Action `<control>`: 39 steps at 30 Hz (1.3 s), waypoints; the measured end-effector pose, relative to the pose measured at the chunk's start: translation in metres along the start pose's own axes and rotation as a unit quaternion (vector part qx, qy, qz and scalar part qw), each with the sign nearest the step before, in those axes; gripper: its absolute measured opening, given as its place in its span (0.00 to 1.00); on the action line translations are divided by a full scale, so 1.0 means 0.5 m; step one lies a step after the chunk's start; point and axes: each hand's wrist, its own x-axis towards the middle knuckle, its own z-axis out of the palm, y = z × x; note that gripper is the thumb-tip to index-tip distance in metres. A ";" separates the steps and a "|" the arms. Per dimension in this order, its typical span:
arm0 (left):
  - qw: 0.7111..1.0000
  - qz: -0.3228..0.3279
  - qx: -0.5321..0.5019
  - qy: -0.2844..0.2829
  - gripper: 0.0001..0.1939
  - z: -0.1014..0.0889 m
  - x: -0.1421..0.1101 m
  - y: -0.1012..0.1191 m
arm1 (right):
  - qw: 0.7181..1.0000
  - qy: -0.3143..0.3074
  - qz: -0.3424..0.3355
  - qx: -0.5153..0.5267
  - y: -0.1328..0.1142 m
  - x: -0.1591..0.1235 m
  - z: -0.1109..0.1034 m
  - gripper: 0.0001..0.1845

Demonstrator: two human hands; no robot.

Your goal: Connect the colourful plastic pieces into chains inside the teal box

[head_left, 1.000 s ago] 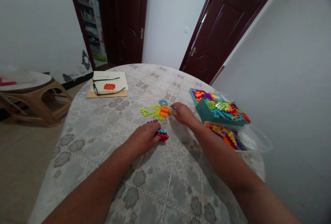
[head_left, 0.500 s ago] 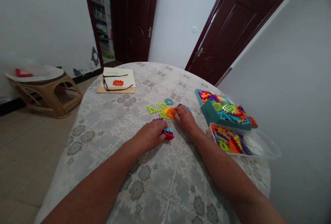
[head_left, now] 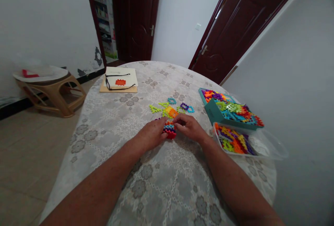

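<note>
The stack of toothed plastic tiles (head_left: 170,131) is at mid-worktop (head_left: 167,191), between the two hands. The left hand (head_left: 153,133) has its grip closed around the stack's 9 o'clock end, probably to steady it while the right hand (head_left: 189,126) works from 3 o'clock. That hand's grip is narrow, fingertips at the orange layer on the 12 o'clock side; the view is too small to tell whether they pinch it or only touch it. The layers run from red at 6 to orange at 12, and each tile's long axis seems to lie roughly 9 to 3, its exposed end pointing to 3. Just beyond, at 12, lie a loose orange tile (head_left: 173,113) and lime triangles (head_left: 154,109), presumably spread there for easy reach. A clear tub (head_left: 242,155) of more pieces stands at 3.
</note>
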 end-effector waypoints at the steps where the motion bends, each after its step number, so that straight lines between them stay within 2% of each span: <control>1: 1.000 -0.006 0.002 -0.003 0.21 -0.001 -0.001 0.000 | 1.000 -0.012 0.001 0.022 -0.001 -0.001 0.002 0.05; 3: 1.000 -0.002 0.001 -0.006 0.18 -0.003 -0.001 -0.001 | 0.996 -0.027 0.020 0.078 0.000 -0.003 0.003 0.06; 7: 1.000 0.014 0.015 -0.002 0.12 -0.003 -0.002 -0.006 | 0.972 -0.084 0.074 0.205 0.002 -0.008 0.009 0.15; 10: 1.000 0.021 0.022 -0.004 0.09 -0.004 -0.003 -0.004 | 0.965 -0.091 0.094 0.228 0.011 -0.007 0.015 0.18; 12: 0.999 0.023 0.021 -0.009 0.09 -0.005 -0.003 -0.001 | 0.983 -0.031 0.090 0.159 0.026 -0.002 0.017 0.16; 14: 0.999 0.017 0.024 -0.014 0.10 -0.007 -0.002 0.003 | 0.997 0.059 0.055 0.021 0.046 0.006 0.018 0.13; 15: 0.999 0.015 0.027 -0.016 0.10 -0.007 -0.002 0.005 | 0.994 0.091 0.033 -0.054 0.057 0.009 0.019 0.13; 17: 0.999 0.014 0.035 -0.019 0.11 -0.008 -0.002 0.007 | 0.979 0.109 0.002 -0.171 0.078 0.014 0.021 0.12; 19: 0.999 0.019 0.043 -0.021 0.11 -0.008 -0.001 0.008 | 0.968 0.091 0.001 -0.235 0.092 0.015 0.027 0.11; 25: 0.998 0.034 0.057 -0.023 0.12 0.000 0.001 0.004 | 0.956 0.082 0.011 -0.283 0.092 0.012 0.039 0.04; 30: 0.999 0.033 0.030 -0.028 0.10 0.005 0.001 0.003 | 0.971 0.143 0.027 -0.188 0.071 0.004 0.019 0.03; 32: 0.999 0.026 0.007 -0.017 0.16 0.007 0.001 0.000 | 0.986 0.111 0.047 -0.117 0.060 -0.001 0.007 0.07; 34: 1.000 0.024 -0.013 -0.002 0.25 0.011 0.000 -0.005 | 0.997 0.035 0.058 -0.037 0.049 -0.005 -0.003 0.10; 36: 0.999 0.024 -0.022 0.009 0.32 0.014 0.001 -0.009 | 0.997 -0.042 0.061 0.029 0.038 -0.007 -0.008 0.12; 39: 0.999 0.031 -0.020 0.006 0.30 0.017 0.003 -0.013 | 0.989 -0.100 0.066 0.084 0.022 -0.006 -0.010 0.13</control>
